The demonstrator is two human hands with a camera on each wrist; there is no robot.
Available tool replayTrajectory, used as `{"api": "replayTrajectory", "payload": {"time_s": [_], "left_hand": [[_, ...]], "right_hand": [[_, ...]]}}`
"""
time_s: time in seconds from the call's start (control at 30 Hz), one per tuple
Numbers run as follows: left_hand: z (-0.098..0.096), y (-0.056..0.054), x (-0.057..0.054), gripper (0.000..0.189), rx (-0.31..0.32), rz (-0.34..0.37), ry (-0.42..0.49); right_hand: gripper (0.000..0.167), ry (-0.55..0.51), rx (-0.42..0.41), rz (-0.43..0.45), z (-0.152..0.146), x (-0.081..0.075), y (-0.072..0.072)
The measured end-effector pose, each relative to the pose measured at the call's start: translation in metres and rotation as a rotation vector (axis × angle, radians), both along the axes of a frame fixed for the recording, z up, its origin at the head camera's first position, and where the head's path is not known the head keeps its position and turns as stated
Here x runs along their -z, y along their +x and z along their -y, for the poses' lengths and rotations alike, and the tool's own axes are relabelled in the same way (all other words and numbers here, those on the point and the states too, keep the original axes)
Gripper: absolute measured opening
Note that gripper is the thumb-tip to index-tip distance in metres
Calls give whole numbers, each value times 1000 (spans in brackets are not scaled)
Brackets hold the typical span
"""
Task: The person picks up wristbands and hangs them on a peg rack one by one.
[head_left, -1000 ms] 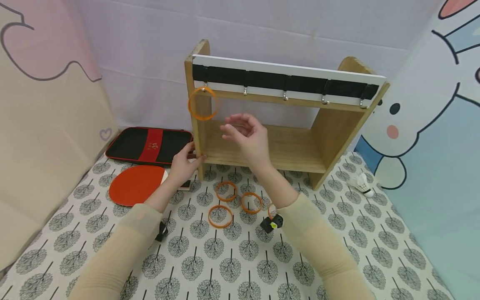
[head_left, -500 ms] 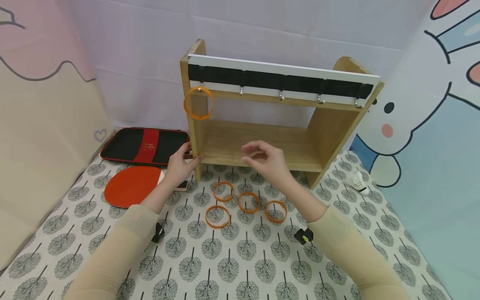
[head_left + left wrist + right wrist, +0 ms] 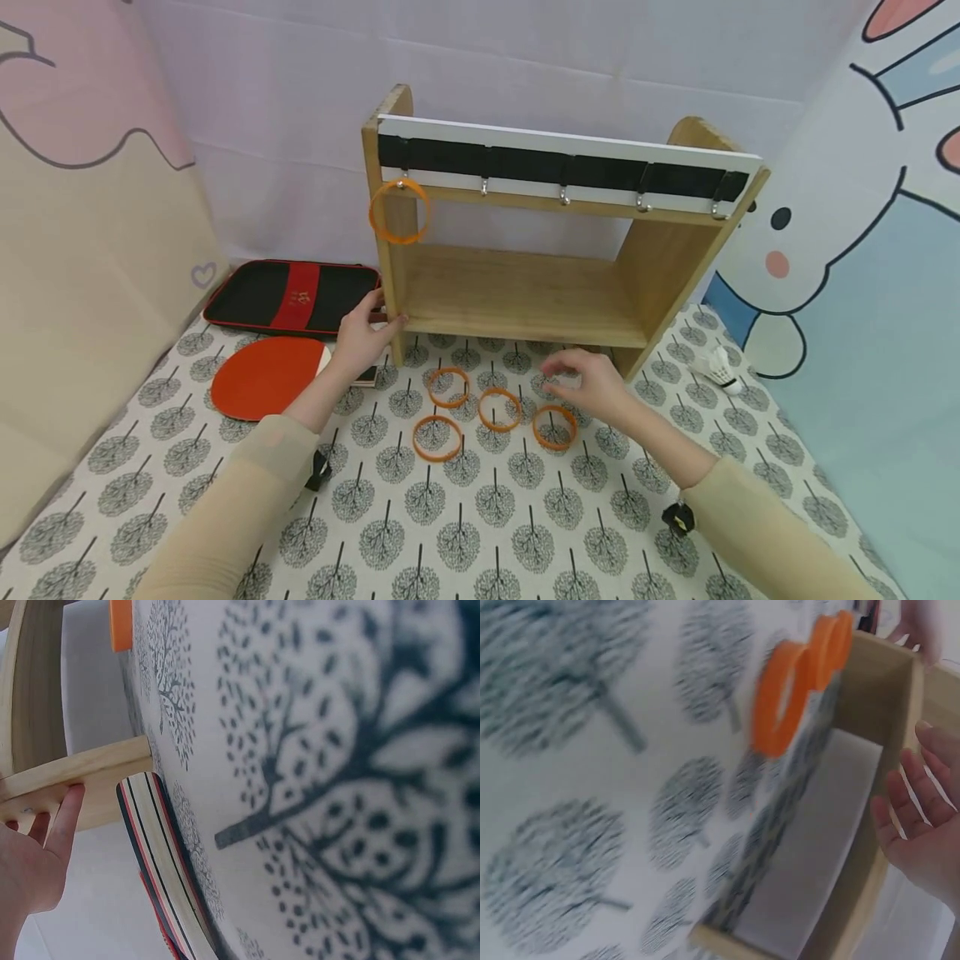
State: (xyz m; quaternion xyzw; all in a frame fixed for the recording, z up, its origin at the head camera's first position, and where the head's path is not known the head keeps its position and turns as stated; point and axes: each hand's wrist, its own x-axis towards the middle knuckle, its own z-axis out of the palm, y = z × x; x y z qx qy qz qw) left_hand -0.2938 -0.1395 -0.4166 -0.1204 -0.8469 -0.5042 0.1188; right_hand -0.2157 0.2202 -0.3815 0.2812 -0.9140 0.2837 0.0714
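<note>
Our left hand (image 3: 362, 337) holds the side of the wooden rack (image 3: 517, 296), thumb at the front edge and fingers against the outer face. Our right hand (image 3: 592, 386) is empty, its fingers loosely curved and moderately apart from the thumb, above the desk (image 3: 465, 533) just beyond the nearest ring (image 3: 553, 447). We cannot tell whether it touches anything, but no ring lies between its fingers.

That orange ring lies flat on the patterned cloth, with three other rings (image 3: 498, 429) to its left. To take it cleanly, we would lower the fingertips onto the band, pinch one edge lightly and avoid nudging its neighbour. Keeping the left hand firm should stop the rack shifting.

Farther up, a fifth ring (image 3: 400, 240) hangs from the leftmost hook; the other four hooks (image 3: 564, 197) hold nothing. Left of the rack lie a red paddle (image 3: 262, 377) and a black case (image 3: 255, 292).
</note>
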Motion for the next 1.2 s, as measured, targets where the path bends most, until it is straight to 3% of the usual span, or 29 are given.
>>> {"api": "replayTrajectory", "payload": {"time_s": [0.4, 0.63, 0.83, 1.2], "left_hand": [[1, 1, -3, 56, -18, -5, -4], [-2, 0, -2, 55, -14, -2, 3], [-2, 0, -3, 56, -14, 5, 6], [-1, 1, -2, 57, -2, 23, 10]], "right_hand": [[25, 151, -63, 97, -31, 31, -11], [15, 198, -113, 57, -35, 48, -18], [5, 182, -100, 106, -34, 52, -21], [4, 136, -90, 189, -29, 47, -20]]}}
